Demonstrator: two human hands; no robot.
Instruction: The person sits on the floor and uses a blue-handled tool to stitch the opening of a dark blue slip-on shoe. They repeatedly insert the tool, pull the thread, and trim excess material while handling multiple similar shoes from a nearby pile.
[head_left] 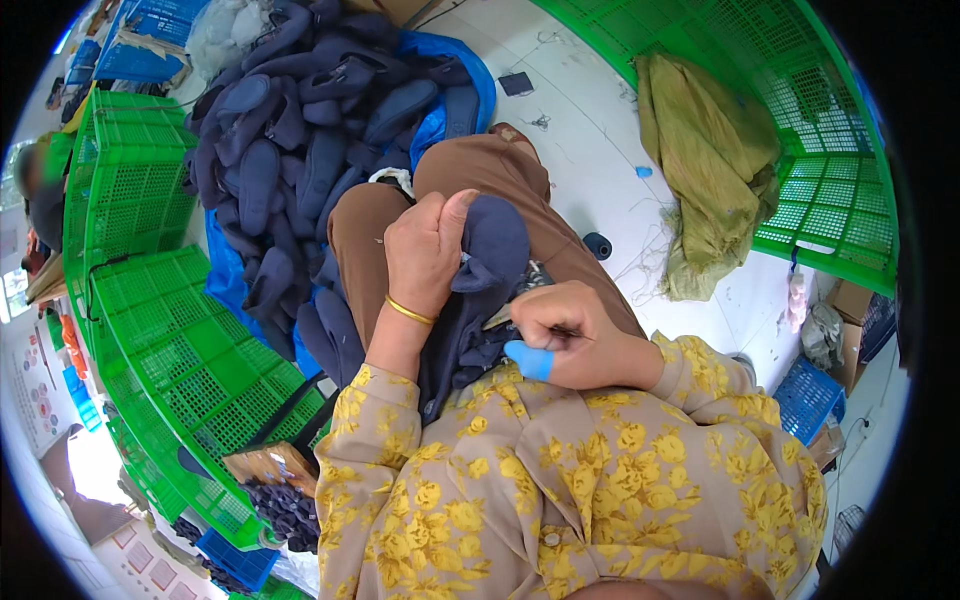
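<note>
A navy fabric slipper [495,240] stands raised over my lap, its rounded end up. My left hand [425,255] is closed around its left side, thumb pointing up along it. Just right of the slipper and lower, my right hand [575,335] is curled closed, with a blue cover [530,360] on one digit. A small pale pointed piece [496,318] shows at its fingers; what it belongs to is hidden. More navy fabric [485,355] lies on my lap beneath both hands. Ahead and to the left spreads a big heap of similar navy slippers [320,165].
Blue sheeting [480,70] lies under the heap. Green plastic crates [190,340] line the left side, and a large green basket [835,210] stands at right beside an olive sack [700,160]. A dark thread spool [597,246] and loose threads lie on the white floor.
</note>
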